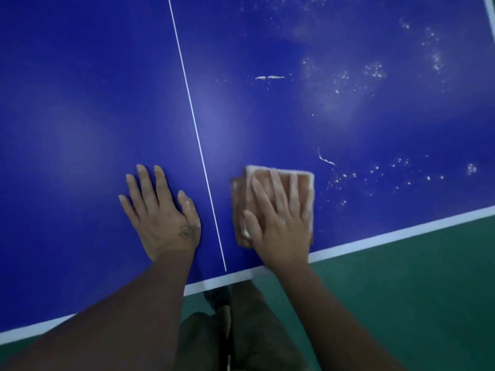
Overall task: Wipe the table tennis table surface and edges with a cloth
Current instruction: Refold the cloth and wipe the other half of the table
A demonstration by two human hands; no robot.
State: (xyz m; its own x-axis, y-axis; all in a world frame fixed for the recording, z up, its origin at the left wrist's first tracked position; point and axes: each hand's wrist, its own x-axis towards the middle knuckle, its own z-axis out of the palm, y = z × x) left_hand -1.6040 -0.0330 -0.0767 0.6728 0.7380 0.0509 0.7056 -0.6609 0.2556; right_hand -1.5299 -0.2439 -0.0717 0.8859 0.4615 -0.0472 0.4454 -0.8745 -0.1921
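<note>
The blue table tennis table [93, 103] fills most of the view, with a thin white centre line [197, 132] and a white band along its near edge [388, 235]. A folded pinkish-orange cloth [302, 180] lies flat on the table just right of the centre line, near the edge. My right hand [278, 220] presses on it with straight, spread fingers. My left hand [160, 210] rests flat on the bare surface left of the line, fingers straight. White dust specks and smears [375, 70] cover the right half of the table.
Green floor [415, 303] lies below the near edge at the right. My legs and a dark shoe [218, 295] show under the edge between my forearms. The table's far right white border [490, 6] shows at the top right corner.
</note>
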